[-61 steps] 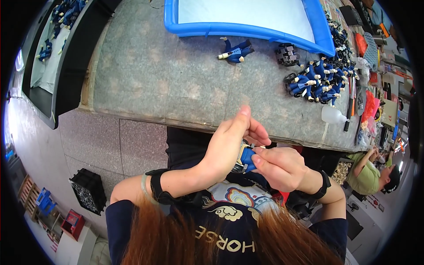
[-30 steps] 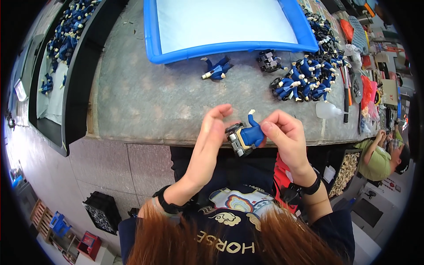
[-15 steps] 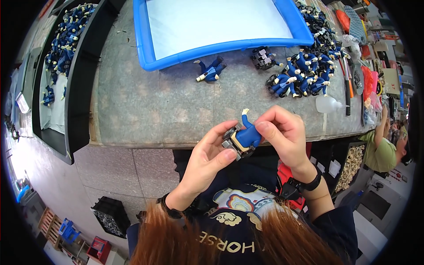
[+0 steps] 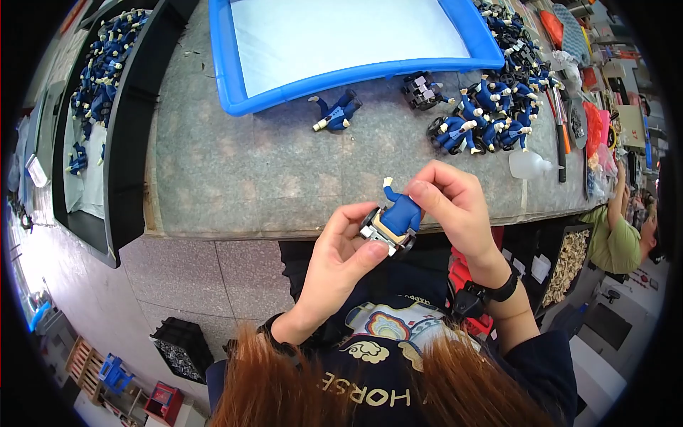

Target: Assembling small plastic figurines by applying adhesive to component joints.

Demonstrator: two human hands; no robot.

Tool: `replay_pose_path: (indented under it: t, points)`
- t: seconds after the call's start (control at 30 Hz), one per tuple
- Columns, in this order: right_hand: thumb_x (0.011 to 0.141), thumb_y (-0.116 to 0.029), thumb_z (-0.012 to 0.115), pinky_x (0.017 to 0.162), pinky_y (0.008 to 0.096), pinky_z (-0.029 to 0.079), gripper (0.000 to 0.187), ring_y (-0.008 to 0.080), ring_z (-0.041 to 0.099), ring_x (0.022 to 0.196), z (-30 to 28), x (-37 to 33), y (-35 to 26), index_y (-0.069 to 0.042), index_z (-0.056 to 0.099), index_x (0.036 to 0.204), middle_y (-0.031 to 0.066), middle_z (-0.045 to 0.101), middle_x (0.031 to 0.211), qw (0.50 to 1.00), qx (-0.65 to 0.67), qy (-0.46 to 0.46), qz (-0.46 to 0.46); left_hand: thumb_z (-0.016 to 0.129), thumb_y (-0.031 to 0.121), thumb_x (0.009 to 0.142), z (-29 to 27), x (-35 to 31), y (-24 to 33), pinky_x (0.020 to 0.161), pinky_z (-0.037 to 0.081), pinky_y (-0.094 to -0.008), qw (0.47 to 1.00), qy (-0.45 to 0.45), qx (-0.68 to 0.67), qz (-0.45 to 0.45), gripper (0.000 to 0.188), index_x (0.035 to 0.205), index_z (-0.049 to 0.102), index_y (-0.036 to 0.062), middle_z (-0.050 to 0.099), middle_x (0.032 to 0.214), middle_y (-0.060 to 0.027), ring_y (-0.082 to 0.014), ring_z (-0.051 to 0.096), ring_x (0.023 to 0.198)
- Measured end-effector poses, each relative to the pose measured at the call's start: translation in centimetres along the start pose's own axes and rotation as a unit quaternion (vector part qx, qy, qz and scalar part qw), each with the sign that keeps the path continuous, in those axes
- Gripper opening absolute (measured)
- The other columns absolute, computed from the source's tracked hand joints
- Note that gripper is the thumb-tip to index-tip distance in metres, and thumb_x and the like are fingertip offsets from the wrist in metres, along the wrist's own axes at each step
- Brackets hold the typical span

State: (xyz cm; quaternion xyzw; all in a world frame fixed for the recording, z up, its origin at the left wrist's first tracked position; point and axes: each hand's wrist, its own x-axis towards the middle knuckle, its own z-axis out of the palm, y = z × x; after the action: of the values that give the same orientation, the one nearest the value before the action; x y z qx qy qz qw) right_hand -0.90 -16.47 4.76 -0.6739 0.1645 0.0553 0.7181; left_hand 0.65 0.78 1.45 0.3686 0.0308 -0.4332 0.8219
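Between my hands, at the table's near edge, is a small toy figure (image 4: 400, 215) in blue, fixed on a grey wheeled base (image 4: 380, 240). My left hand (image 4: 341, 252) is closed around the base, thumb on its near side and fingers on its far side. With thumb and forefinger my right hand (image 4: 452, 206) pinches the upper end of the figure. That end is mostly covered by the fingers. One blue arm with a pale hand sticks up away from me. Beyond, a single loose blue figure (image 4: 336, 114) lies on the table near a dark wheeled base (image 4: 423, 92).
A blue-rimmed tray (image 4: 313, 82) with a white bottom stands at the back of the table (image 4: 242, 178). Several figures (image 4: 491, 117) are heaped at right, near a white squeeze bottle (image 4: 530, 165). A black bin (image 4: 131, 142) of figures stands left. Another person (image 4: 619, 231) is far right.
The toy has turned slightly in my hands, its raised arm shifting a little left. My right hand has moved slightly up and left, still pinching the figure.
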Motion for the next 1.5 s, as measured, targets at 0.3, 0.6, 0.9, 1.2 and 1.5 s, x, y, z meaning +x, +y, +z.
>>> replay_pose_path:
  t: [0.3,0.6,0.9,1.2,1.5]
  points:
    - [0.081,-0.013,0.057,0.058,0.0177,0.041,0.014,0.0034,0.050,0.065,-0.3,0.4,0.3,0.000,0.057,0.080,0.0003,0.057,0.071,0.999,0.036,-0.020,0.019,0.064,-0.002,0.071,0.8,-0.1,0.1,0.082,0.042,-0.0285,0.992,0.039,0.099,0.070,0.055,0.115,0.030,-0.0002,0.043,0.109,-0.0115,-0.0162,0.050,0.097]
    - [0.081,-0.014,0.058,0.058,0.0182,0.040,0.014,0.0034,0.049,0.065,-0.3,0.6,0.4,0.000,0.056,0.079,-0.0002,0.056,0.072,0.996,0.063,-0.045,0.036,0.068,-0.001,0.068,1.1,-0.5,0.1,0.081,0.042,-0.0279,0.983,0.042,0.154,0.094,0.059,0.113,0.029,0.0020,0.044,0.107,-0.0098,-0.0142,0.050,0.095]
    - [0.076,-0.006,0.059,0.052,0.0228,0.042,0.007,0.0115,0.055,0.059,0.4,0.0,-0.1,0.000,0.060,0.078,0.0067,0.058,0.069,0.960,-0.206,-0.028,-0.189,0.048,0.025,0.087,0.2,0.7,1.0,0.080,0.042,-0.0262,0.996,0.049,0.036,0.059,0.042,0.118,0.031,0.0021,0.043,0.115,-0.0091,-0.0155,0.050,0.097]
    - [0.078,-0.008,0.058,0.048,0.0213,0.041,0.009,0.0090,0.053,0.055,0.9,-0.1,-0.4,0.001,0.059,0.078,0.0049,0.058,0.068,0.975,-0.179,-0.018,-0.132,0.036,0.030,0.091,0.1,1.0,1.6,0.077,0.046,-0.0298,0.996,0.014,-0.043,-0.083,0.038,0.116,0.040,0.0015,0.053,0.102,-0.0093,-0.0185,0.055,0.093]
    - [0.080,-0.006,0.055,0.062,0.0181,0.041,0.012,0.0064,0.053,0.070,0.3,-0.5,0.5,0.002,0.058,0.089,0.0043,0.059,0.079,0.993,-0.056,0.049,-0.093,0.061,-0.008,0.070,-0.3,1.0,0.4,0.091,0.037,-0.0338,0.965,-0.003,0.174,0.196,0.067,0.126,0.026,0.0058,0.029,0.128,-0.0115,-0.0217,0.039,0.114]
